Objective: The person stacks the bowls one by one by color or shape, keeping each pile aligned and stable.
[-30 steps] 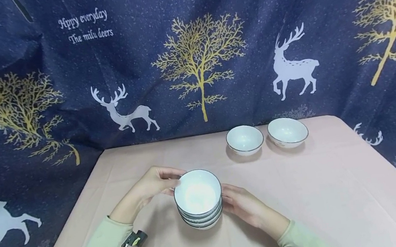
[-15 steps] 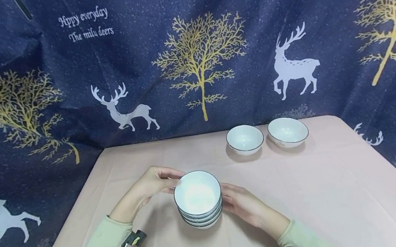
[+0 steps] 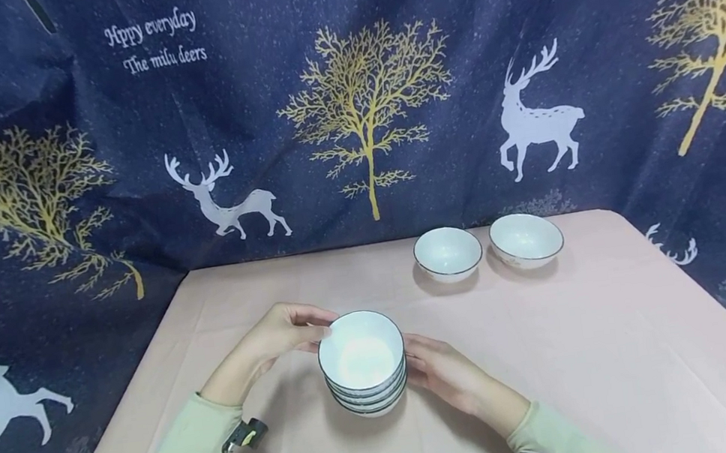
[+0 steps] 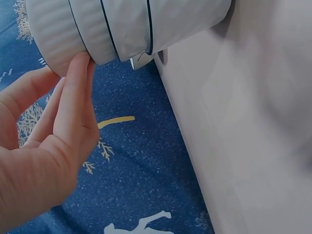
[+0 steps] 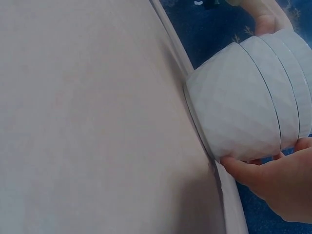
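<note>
A stack of several white bowls (image 3: 361,351) with thin dark rims stands upright on the pink-covered table, near the middle of the head view. My left hand (image 3: 285,336) holds the top bowl (image 4: 51,36) at its left side, thumb by the rim and fingertips against the outer wall. On the opposite side, my right hand (image 3: 445,375) grips the stack low down. The right wrist view has its thumb (image 5: 243,170) near the base of the lowest bowl (image 5: 234,102), with other fingers partly hidden behind the stack.
Two more white bowls, a left one (image 3: 449,254) and a right one (image 3: 526,240), sit side by side at the table's back right. Behind the table (image 3: 556,361) hangs a dark blue cloth (image 3: 295,8) printed with deer and trees.
</note>
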A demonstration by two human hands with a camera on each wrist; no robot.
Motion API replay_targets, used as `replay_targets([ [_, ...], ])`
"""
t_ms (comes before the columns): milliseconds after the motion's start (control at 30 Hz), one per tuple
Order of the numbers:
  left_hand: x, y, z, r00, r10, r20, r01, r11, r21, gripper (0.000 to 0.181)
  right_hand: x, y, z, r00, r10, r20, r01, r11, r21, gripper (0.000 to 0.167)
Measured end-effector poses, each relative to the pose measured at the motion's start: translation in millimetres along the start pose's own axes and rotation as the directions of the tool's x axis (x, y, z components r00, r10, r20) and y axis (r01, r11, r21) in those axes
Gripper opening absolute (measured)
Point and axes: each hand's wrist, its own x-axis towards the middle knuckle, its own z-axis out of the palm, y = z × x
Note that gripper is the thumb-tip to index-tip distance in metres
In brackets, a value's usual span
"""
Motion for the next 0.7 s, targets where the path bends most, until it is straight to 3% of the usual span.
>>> replay_targets([
  [333,-1.0,1.6,0.5,1.000,0.012,-0.010,-0.012,0.999,0.038,0.029,0.2,-1.1,1.1,1.000,0.000,-0.005,0.000,1.000,0.016,0.065],
  [700,-6.0,-10.1,2.5,0.995,0.072,-0.062,-0.068,0.996,0.061,0.031,1.1,-1.8,-1.4,1.000,0.023,-0.002,-0.023,1.000,0.004,0.069],
])
